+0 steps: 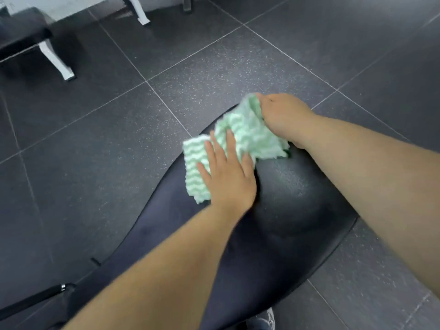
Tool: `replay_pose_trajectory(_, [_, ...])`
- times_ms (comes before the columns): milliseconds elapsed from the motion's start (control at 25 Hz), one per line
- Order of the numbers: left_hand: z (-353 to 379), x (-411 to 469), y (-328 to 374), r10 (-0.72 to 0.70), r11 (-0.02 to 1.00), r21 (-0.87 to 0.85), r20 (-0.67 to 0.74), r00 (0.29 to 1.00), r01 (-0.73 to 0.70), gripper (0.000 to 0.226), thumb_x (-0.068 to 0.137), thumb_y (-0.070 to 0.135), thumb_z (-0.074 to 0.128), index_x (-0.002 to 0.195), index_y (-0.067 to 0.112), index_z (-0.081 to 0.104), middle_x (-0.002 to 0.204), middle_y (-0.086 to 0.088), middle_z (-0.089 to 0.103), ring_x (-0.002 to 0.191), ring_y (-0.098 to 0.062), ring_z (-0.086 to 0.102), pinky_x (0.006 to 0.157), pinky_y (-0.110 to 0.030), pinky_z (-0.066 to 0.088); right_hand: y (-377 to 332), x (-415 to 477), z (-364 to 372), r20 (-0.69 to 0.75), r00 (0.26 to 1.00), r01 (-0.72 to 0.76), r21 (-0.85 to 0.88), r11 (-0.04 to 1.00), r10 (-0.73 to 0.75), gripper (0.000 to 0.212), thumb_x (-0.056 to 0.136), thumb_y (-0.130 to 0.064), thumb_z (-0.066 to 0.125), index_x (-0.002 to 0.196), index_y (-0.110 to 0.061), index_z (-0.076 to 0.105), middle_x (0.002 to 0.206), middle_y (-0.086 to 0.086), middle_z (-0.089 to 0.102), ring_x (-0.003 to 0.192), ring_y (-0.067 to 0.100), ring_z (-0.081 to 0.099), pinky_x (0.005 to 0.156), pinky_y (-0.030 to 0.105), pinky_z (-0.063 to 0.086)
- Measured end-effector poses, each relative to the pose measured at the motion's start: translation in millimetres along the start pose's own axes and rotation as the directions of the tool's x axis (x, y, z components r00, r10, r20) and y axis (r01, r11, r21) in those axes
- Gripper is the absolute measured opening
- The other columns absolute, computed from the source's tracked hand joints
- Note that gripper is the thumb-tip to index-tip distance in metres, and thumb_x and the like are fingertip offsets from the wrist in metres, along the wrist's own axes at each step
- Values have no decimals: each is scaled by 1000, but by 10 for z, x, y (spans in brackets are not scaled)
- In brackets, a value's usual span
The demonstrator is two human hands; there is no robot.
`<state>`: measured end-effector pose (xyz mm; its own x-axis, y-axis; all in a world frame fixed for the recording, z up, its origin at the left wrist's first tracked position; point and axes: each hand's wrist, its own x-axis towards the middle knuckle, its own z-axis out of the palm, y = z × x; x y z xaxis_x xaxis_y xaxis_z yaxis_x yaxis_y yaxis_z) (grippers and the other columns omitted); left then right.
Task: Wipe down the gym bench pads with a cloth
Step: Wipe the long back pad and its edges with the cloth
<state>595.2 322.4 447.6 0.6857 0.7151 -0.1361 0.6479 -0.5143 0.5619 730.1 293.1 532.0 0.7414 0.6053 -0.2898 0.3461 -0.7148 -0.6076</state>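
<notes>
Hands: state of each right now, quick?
Left hand: open, flat, pressing the cloth on the pad.
Right hand: closed, gripping the cloth's far end.

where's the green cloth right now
In the head view the green and white cloth lies at the far end of the black bench pad, near centre frame, pressed flat by the left hand and bunched in the right hand.

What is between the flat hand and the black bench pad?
The green and white cloth lies under the left hand's fingers, on the black bench pad. The right hand grips its far end. The head view shows this.
</notes>
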Motion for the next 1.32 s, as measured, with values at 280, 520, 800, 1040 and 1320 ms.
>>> replay_pose_trajectory(280, [-546,852,-90,-131,989,-46,154,979,139,52,100,44,17,133,20,50,132,-9,56,120,-29,49,87,-32,31,-31,161,206,-236,971,-66,-133,989,33,45,97,-36,30,63,-11,45,67,4,50,75,32,51,50,27,27])
replay_pose_trajectory(520, [-725,957,-63,-361,918,-55,289,887,392,57,97,50,20,132,18,51,131,-5,53,121,-28,47,101,-36,33,-256,202,298,-224,971,-147,-259,955,89,37,98,-18,28,121,-8,55,124,16,57,113,35,54,76,35,37])
replay_pose_trajectory(800, [-735,949,-549,-253,959,-21,395,883,284,66,98,52,16,134,7,49,138,-17,50,125,-31,45,100,-34,31,-209,262,340,-375,913,-227,-144,963,159,32,96,-24,30,69,-13,43,83,12,52,75,31,45,66,32,31])
replay_pose_trajectory(1040, [-849,771,-844,-337,901,-107,438,834,420,57,100,43,18,138,11,45,143,-15,44,130,-28,40,103,-34,27,-263,253,434,-437,891,-246,-243,938,121,28,95,-27,30,81,-17,51,84,8,49,77,30,43,70,35,34])
replay_pose_trajectory(1320, [-428,673,-792,319,948,-28,76,945,-318,52,100,40,23,150,31,13,151,-6,34,132,-27,37,106,-45,31,-194,203,371,-371,921,-202,-190,961,120,36,93,-23,32,61,-9,37,67,6,45,74,29,42,62,30,28])
